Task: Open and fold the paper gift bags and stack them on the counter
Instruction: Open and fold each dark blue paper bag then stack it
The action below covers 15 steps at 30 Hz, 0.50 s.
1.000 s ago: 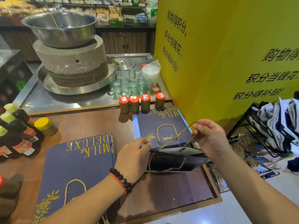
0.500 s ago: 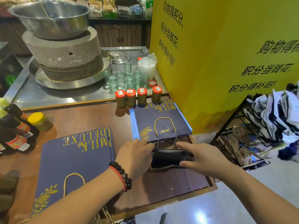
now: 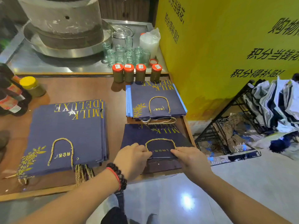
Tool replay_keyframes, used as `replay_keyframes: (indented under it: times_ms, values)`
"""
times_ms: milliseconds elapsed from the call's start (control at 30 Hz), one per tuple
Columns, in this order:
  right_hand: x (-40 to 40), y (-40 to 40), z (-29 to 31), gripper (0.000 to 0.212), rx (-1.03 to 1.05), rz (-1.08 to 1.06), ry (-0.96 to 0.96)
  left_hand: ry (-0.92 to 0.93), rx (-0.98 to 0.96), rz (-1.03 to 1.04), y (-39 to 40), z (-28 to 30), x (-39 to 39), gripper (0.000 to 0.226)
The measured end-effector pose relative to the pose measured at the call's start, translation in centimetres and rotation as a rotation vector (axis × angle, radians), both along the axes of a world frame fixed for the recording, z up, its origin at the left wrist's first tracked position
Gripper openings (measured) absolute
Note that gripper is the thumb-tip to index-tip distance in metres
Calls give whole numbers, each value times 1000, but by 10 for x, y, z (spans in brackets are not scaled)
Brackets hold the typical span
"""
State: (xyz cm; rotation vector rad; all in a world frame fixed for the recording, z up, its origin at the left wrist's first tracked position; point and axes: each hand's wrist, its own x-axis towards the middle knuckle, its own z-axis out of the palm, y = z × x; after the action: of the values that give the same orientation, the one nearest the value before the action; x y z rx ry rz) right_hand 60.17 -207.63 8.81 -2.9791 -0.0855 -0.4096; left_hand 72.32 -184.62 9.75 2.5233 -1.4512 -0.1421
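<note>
A navy paper gift bag (image 3: 155,138) with gold lettering and a gold rope handle lies flat near the front right of the wooden counter (image 3: 77,89). My left hand (image 3: 131,157) and my right hand (image 3: 191,159) both grip the bag's near top edge, one on each side of the handle. Behind it sits a stack of smaller flat navy bags (image 3: 155,101). A stack of larger flat navy bags (image 3: 68,135) lies to the left.
Several orange-lidded jars (image 3: 136,75) stand behind the small stack, with glass bottles (image 3: 127,52) and a stone mill (image 3: 64,21) beyond. Sauce bottles (image 3: 11,94) and a yellow-lidded jar (image 3: 32,86) sit at left. A yellow wall (image 3: 226,46) and a black wire rack (image 3: 234,126) are at right.
The bag stood open with my right hand lifting its rope handle; it has since been pressed flat on the counter, and both hands now hold its near edge.
</note>
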Motion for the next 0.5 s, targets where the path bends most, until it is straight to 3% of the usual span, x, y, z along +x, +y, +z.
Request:
replay_keyframes:
  times_ms: [233,500]
  values:
    - [-40,-16,-108,42,-8,5,96,34,-59,169,-15,-102,-63,35]
    - [-69,-7,-179,64,-35,-95,332,81,130,386,-30,-169,-108,61]
